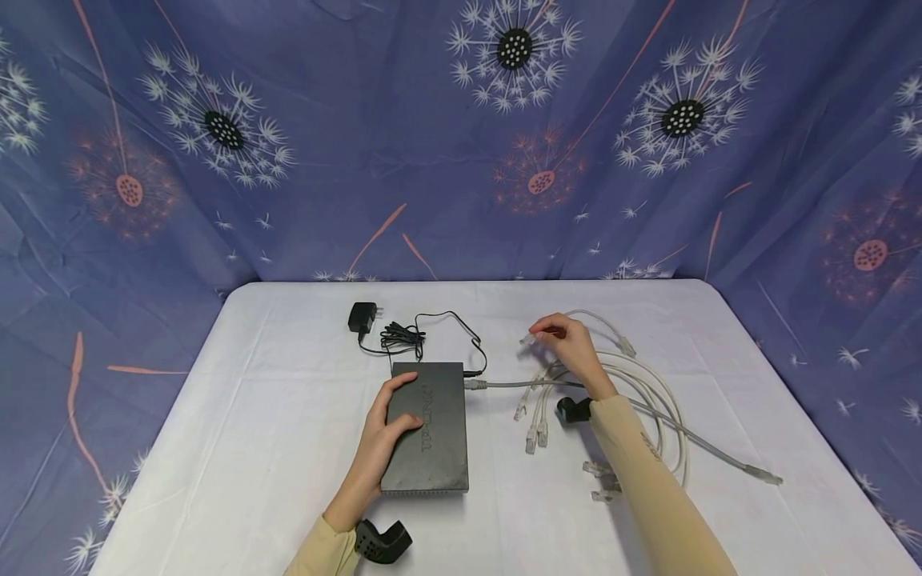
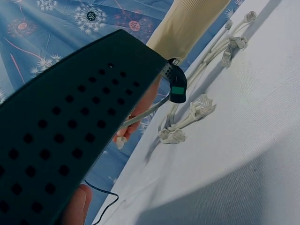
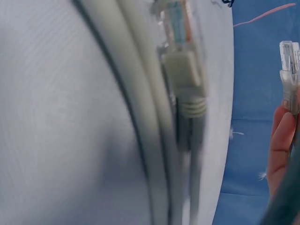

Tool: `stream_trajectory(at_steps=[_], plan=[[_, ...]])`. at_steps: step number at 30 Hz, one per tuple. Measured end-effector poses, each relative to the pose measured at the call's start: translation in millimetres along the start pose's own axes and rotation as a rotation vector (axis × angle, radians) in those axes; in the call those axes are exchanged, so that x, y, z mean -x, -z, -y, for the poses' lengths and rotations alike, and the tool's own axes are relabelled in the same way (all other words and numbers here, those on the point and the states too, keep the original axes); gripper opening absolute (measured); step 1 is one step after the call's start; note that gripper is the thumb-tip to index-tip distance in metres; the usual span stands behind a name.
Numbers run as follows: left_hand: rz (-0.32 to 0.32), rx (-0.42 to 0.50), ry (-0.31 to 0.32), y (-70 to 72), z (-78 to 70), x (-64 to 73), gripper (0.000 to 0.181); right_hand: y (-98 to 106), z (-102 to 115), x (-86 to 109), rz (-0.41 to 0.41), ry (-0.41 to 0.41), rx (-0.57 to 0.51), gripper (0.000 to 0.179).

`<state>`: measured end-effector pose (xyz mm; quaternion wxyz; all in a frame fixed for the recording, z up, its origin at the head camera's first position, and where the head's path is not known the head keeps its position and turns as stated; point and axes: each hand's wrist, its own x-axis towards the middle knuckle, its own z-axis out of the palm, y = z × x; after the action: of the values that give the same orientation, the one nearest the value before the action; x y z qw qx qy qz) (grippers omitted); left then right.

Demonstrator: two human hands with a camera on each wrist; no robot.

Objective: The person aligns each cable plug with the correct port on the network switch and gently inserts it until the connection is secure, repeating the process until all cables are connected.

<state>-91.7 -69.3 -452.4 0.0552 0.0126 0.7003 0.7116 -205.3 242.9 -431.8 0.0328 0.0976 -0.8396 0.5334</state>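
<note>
My left hand (image 1: 383, 436) grips the left edge of a dark grey network switch (image 1: 442, 456), with its thumb and a finger on the top face. The switch's perforated side (image 2: 65, 126) fills much of the left wrist view. A grey network cable plug (image 1: 475, 385) sits at the switch's right side near its far corner. To the right, my right hand (image 1: 574, 352) pinches a pale network cable just behind its clear plug (image 1: 528, 339). In the right wrist view this clear plug (image 3: 286, 56) points up past the fingertips.
Loops of pale network cable (image 1: 673, 392) lie under and beside the right forearm, with several loose plugs (image 1: 531, 438). The grey cable's other end (image 1: 763, 475) lies at right. Behind the switch are a black power adapter (image 1: 362, 316) and its bundled cord (image 1: 403, 336). A patterned curtain (image 1: 403, 160) hangs behind the white table.
</note>
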Motion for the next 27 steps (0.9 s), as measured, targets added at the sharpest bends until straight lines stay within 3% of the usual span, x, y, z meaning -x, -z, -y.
stream_trajectory(at_steps=[3, 10, 18, 25, 27], plan=[[-0.001, -0.001, 0.002, 0.0, 0.0, 0.2, 0.06, 0, 8, 3.4, 0.003, 0.029, 0.008, 0.013], [0.001, 0.015, 0.011, -0.4, 0.2, 0.6, 0.059, -3, -15, -0.6, 0.011, 0.036, 0.006, 0.013], [0.002, 0.018, 0.012, -0.4, 0.8, 0.9, 0.059, -4, -15, 0.6, 0.005, 0.102, 0.041, 0.011], [0.008, 0.03, 0.006, -1.2, 1.1, 0.9, 0.06, -2, 23, 11.5, 0.018, 0.187, 0.076, 0.01], [0.01, 0.029, 0.006, -1.5, 1.1, 0.8, 0.06, -1, 24, 11.4, 0.012, 0.213, 0.09, 0.01]])
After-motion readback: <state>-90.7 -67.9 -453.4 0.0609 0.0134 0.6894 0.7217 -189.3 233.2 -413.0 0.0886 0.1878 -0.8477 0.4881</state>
